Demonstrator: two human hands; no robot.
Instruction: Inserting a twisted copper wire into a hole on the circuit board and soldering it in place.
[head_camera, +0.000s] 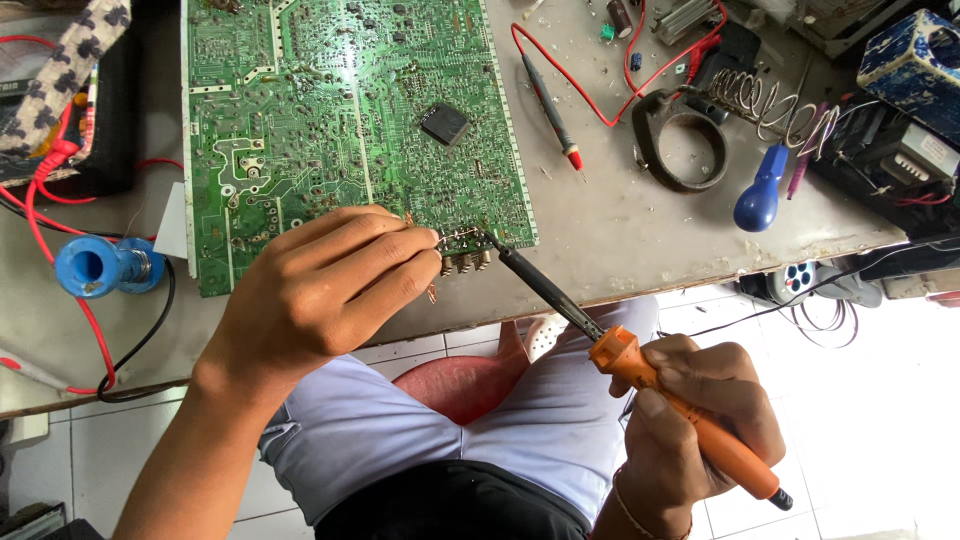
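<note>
A large green circuit board (330, 110) lies solder-side up on a grey workbench (610, 230). My left hand (325, 290) rests on the board's near edge and pinches a thin strand of solder wire (455, 236) at the fingertips. My right hand (695, 420) grips an orange-handled soldering iron (690, 415); its dark tip (492, 240) touches the board's near right corner, right next to the wire end. A small black chip (445, 124) sits loose on the board's middle.
A blue spool (95, 266) and red and black leads lie at the left. A red-tipped probe (552, 112), a coiled iron stand (765, 100), a black ring base (685, 150), a blue-handled tool (760, 190) and a transformer (895, 160) crowd the right. A red stool (455, 385) shows between my knees.
</note>
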